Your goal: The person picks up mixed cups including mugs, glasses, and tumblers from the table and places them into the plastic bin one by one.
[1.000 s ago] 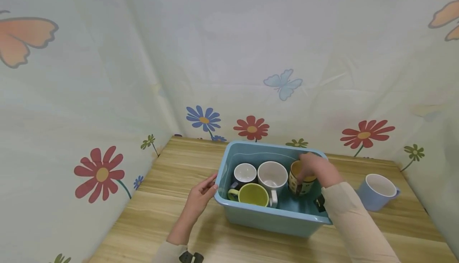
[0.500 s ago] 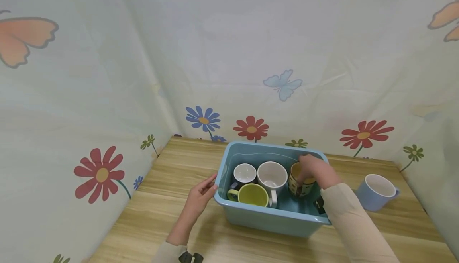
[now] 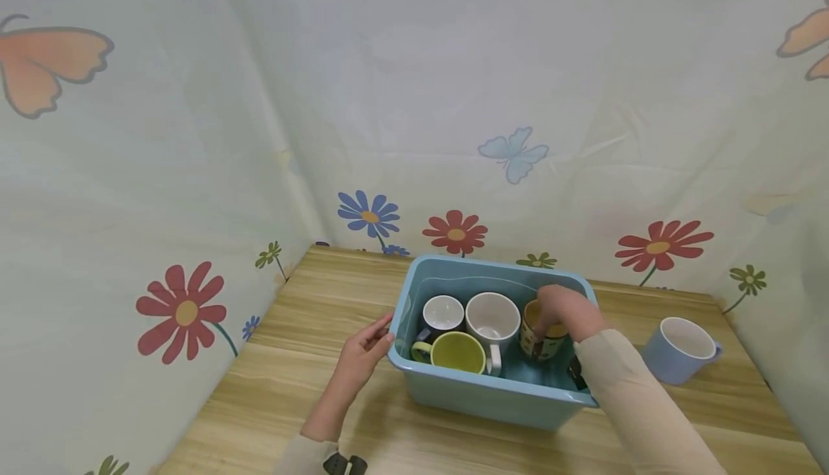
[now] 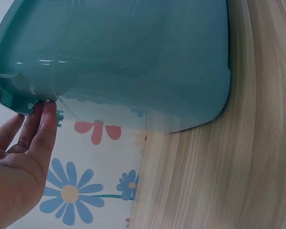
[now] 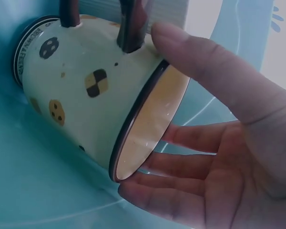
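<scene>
A light-blue plastic bin [image 3: 482, 396] stands on the table with several mugs inside. At its left end my left hand [image 3: 358, 360] holds the rim, fingertips under the lip in the left wrist view. My right hand [image 3: 573, 309] reaches into the right end and grips a patterned mug [image 5: 81, 90], cream outside with a dark rim, brown handle and yellowish inside. The right thumb lies by the handle, and the fingers reach the opposite side of the rim. Beside it sit a white mug [image 3: 492, 315], a yellow-green mug [image 3: 458, 351] and a smaller dark mug [image 3: 443, 311] with a white inside.
A pale blue mug [image 3: 680, 351] stands outside the bin at the right, its handle pointing right. The wooden table [image 3: 324, 281] extends around the bin. A cloth curtain [image 3: 414, 101] with flowers and butterflies hangs behind and at both sides.
My right hand and the patterned mug have shifted slightly left and toward me inside the bin. The left hand has stayed at the rim.
</scene>
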Demonstrator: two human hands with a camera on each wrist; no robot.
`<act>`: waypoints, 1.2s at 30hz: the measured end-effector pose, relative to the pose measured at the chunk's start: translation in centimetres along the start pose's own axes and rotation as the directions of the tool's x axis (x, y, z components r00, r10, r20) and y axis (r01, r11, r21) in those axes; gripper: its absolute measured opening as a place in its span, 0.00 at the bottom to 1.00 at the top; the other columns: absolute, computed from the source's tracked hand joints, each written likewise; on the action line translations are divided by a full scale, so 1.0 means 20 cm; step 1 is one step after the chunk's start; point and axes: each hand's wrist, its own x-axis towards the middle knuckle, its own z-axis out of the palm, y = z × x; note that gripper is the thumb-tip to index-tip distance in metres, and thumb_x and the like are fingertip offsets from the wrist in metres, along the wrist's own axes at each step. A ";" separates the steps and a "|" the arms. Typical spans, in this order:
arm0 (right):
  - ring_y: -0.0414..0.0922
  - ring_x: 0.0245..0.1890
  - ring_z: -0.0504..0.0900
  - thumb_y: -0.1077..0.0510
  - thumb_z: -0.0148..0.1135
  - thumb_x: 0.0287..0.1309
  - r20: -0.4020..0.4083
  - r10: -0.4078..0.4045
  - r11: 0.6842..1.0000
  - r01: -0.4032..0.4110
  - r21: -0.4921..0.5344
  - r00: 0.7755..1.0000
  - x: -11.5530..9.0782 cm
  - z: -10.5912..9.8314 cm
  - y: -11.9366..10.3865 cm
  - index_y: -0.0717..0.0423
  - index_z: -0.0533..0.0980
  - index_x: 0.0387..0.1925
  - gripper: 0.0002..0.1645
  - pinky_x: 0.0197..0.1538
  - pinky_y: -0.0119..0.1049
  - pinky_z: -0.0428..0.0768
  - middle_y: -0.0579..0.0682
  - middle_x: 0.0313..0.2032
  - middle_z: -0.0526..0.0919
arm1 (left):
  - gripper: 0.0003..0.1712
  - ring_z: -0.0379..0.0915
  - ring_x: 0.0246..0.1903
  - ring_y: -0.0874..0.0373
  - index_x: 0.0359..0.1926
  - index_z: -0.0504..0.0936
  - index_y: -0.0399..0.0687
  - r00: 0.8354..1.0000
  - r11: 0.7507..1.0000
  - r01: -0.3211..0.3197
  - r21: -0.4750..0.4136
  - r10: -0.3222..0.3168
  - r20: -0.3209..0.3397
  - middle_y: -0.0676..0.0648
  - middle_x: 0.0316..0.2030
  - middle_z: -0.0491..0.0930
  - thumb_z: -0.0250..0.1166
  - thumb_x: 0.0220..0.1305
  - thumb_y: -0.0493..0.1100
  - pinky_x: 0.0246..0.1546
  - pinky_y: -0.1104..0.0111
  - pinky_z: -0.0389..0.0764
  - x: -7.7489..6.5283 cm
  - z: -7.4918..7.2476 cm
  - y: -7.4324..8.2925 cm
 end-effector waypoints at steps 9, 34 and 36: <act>0.50 0.36 0.77 0.54 0.83 0.44 0.026 0.022 0.999 -0.021 -0.043 0.999 0.03 0.02 -0.01 0.64 0.79 0.41 0.27 0.43 0.42 0.80 0.53 0.34 0.80 | 0.27 0.83 0.52 0.48 0.69 0.74 0.38 1.000 1.000 -0.003 -0.009 0.003 0.006 0.32 0.52 0.84 0.63 0.71 0.40 0.48 0.77 0.80 0.00 0.00 0.01; 0.51 0.39 0.77 0.56 0.82 0.46 0.049 0.076 0.994 -0.072 -0.082 0.996 0.03 0.04 -0.06 0.65 0.78 0.43 0.26 0.51 0.47 0.82 0.55 0.37 0.81 | 0.26 0.84 0.50 0.51 0.69 0.75 0.39 1.000 1.000 0.005 0.018 -0.005 -0.002 0.33 0.52 0.84 0.62 0.71 0.39 0.49 0.75 0.81 0.00 0.00 0.01; 0.52 0.40 0.77 0.56 0.82 0.46 0.049 0.089 0.994 -0.086 -0.068 0.995 0.02 0.04 -0.06 0.65 0.79 0.43 0.26 0.52 0.48 0.82 0.56 0.38 0.81 | 0.27 0.84 0.51 0.49 0.69 0.75 0.39 1.000 1.000 0.005 0.015 -0.005 -0.003 0.33 0.52 0.84 0.62 0.71 0.39 0.49 0.74 0.81 0.00 0.00 0.01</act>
